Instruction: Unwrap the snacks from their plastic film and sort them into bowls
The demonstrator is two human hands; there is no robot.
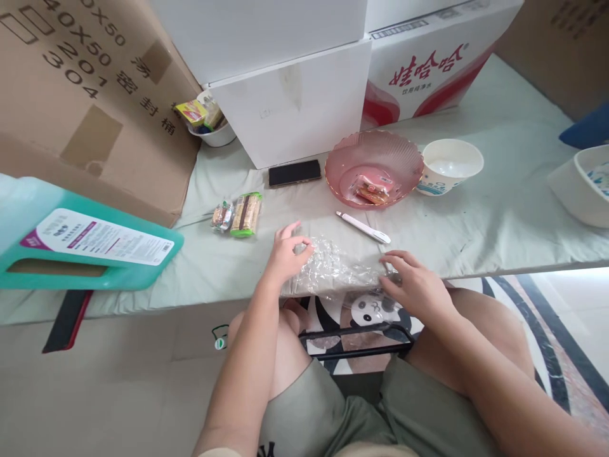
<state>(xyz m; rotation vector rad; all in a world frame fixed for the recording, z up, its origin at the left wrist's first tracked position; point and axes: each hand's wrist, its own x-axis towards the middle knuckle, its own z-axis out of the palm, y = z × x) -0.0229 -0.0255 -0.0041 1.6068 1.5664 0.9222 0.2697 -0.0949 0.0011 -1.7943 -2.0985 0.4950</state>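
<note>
A clear, crinkled plastic bag (pixel 323 265) lies at the front edge of the cloth-covered table, part of it hanging over. My left hand (pixel 285 255) pinches its left side between thumb and forefinger, the other fingers stretched out. At the bag's right end, my right hand (pixel 416 285) is open, fingers and thumb apart, fingertips by the plastic. Just beyond the bag lies a white pen-shaped cutter (pixel 363 227). Left of my left hand are a packaged biscuit bar (pixel 246 214) and a small wrapped snack (pixel 222 216). A pink scalloped bowl (pixel 342 174) holds wrapped snacks (pixel 373 189).
A black phone (pixel 295 173) lies before white boxes (pixel 299 95). A paper cup (pixel 451 166) stands beside the bowl, and a white container (pixel 583 190) is far right. On the left are a green liquid jug (pixel 95 238), a cardboard box (pixel 109 101) and a small white tub (pixel 216 134).
</note>
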